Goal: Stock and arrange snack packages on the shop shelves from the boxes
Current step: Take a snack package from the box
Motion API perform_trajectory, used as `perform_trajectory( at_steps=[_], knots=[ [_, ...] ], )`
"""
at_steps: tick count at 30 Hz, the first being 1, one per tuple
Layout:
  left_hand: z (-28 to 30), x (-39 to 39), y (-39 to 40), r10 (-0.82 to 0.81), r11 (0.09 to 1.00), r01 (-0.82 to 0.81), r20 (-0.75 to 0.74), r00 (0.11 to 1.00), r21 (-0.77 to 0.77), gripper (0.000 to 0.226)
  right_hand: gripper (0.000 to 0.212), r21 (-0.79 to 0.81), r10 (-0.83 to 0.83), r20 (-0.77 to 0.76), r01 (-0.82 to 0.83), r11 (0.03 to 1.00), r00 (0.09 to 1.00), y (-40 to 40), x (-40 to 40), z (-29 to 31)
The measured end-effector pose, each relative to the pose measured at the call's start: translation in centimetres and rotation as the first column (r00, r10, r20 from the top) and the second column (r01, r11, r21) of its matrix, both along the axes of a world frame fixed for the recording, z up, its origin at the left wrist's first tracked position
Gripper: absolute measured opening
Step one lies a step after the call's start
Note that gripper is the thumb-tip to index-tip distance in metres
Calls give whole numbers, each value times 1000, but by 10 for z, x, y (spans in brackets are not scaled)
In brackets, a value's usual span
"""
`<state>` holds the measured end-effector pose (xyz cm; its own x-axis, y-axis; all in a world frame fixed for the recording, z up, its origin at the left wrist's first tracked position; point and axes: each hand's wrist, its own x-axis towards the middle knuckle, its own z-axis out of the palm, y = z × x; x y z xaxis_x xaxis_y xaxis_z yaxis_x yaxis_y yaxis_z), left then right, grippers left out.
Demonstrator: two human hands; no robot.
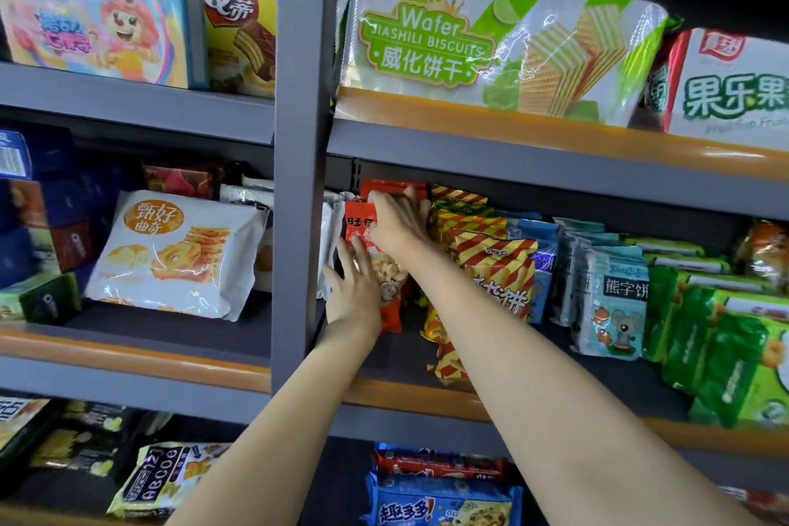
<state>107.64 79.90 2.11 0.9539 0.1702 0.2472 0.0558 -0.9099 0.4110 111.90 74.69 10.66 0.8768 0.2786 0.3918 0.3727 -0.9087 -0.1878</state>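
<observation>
Head view, red snack packet [386, 269] between left hand [353, 290] fingers, right hand [399, 222] atop

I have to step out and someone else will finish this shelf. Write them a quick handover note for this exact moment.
Left hand: fingers flat against the front of the red snack packet, steadying it.
Right hand: curled over the top of the red packets at the back of that row.
Where: middle shelf, right bay, just beside the grey upright post; striped red-and-yellow packets stand right next to them.
Done: red packets are on the shelf.
Left: square up the row, let go. No boxes are in view.
</observation>
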Motion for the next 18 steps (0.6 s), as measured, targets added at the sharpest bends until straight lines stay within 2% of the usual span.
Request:
perform_trajectory(
  at_steps=[1,2,4,6,7,10,12,14,15,18],
  knots=[
    [-1,3,1,-24,998,24,11,1000,-65,97,50,-21,-2,42,3,1000,999,-1,0,-3],
    [0,1,2,-14,998,14,-8,1000,-53,99,55,-19,9,42,-8,1000,999,-1,-3,-3],
    [4,3,0,-7,1000,6,-102,995,-17,108,54,11,39,-64,-39,999,997,0,-1,-1],
    [12,-2,-6,-56,982,24,-167,984,-190,121,32,42,84,-207,-77,996,975,1,-2,6],
    [12,-1,-8,-64,976,30,-149,987,-217,121,20,29,96,-249,-91,995,964,1,-3,10],
    [1,-1,-11,43,997,-46,-45,998,-61,101,21,-13,100,-305,-109,994,947,1,-8,19],
    [-5,1,-11,103,995,-104,44,994,11,94,24,43,146,-305,-140,989,941,1,-9,18],
    [-8,0,-12,130,990,-132,48,990,50,89,23,77,190,-202,-178,981,961,-2,-14,12],
    [-8,1,-12,135,990,-137,41,990,47,87,18,34,176,-86,-173,984,981,-3,-17,10],
    [-5,-1,-13,134,989,-135,18,991,68,90,29,-145,113,236,-80,986,965,-10,-23,-3]
  ],
)
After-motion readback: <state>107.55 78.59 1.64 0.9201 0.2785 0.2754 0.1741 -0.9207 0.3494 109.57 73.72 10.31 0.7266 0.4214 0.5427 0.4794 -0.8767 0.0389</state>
